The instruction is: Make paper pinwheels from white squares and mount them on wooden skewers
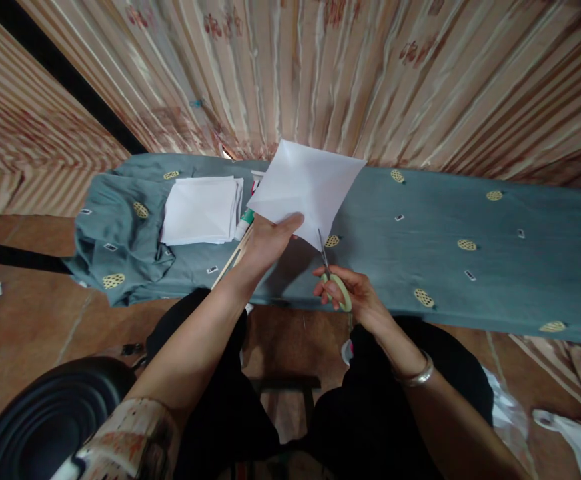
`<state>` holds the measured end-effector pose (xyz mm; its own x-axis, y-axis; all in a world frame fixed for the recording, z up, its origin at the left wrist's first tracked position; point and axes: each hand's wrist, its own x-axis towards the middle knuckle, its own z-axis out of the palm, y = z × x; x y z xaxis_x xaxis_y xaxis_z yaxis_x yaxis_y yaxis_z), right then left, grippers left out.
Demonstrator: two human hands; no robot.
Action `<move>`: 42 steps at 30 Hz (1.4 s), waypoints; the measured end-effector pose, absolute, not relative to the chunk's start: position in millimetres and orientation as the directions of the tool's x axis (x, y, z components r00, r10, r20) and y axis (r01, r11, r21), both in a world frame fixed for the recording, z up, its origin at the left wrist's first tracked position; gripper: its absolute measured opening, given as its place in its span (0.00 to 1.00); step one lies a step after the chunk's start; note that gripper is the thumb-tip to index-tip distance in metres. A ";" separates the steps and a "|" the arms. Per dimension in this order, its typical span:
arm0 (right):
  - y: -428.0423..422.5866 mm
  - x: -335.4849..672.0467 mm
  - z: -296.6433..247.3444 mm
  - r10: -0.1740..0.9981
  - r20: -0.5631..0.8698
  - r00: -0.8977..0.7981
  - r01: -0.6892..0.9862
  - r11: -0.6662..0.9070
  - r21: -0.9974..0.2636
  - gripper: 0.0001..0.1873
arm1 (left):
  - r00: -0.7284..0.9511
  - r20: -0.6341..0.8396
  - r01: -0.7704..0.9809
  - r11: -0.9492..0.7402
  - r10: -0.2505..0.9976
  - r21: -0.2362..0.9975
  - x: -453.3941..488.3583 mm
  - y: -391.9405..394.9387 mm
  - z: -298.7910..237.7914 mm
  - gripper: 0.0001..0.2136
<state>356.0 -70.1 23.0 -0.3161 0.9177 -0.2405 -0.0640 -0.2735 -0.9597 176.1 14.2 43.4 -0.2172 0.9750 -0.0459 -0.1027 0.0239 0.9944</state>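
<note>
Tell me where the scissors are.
In the head view, the scissors are just right of centre, in the right hand, their blades at the near corner of the white sheet.

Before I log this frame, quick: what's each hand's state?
Left hand: closed, holding white paper.
Right hand: closed, holding scissors at the paper's near corner.

This seems to be a home. Patterned curtains [320, 80] hang behind a cloth-covered table [440, 227], and the floor [45, 307] is tiled.
</note>
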 end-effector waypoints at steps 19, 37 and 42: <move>-69.0 358.7 26.1 0.918 -0.240 -0.316 -0.065 -0.273 -0.960 0.24 | -0.171 -0.002 -0.129 -0.020 0.985 0.991 187.1 13.0 51.6 0.25; -68.9 356.1 26.1 0.913 -0.287 -0.290 -0.074 -0.321 -0.944 0.26 | -0.160 -0.060 -0.117 0.042 0.985 0.992 183.9 10.4 54.1 0.24; -68.8 356.5 23.8 0.912 -0.283 -0.298 -0.071 -0.317 -0.946 0.24 | -0.156 -0.035 -0.098 0.020 0.987 0.995 183.7 11.3 52.4 0.24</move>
<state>356.5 -68.8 23.8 -0.2976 0.9116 -0.2835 -0.0712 -0.3173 -0.9456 183.7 11.3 52.4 -0.1559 0.9871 -0.0352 -0.0984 0.0199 0.9949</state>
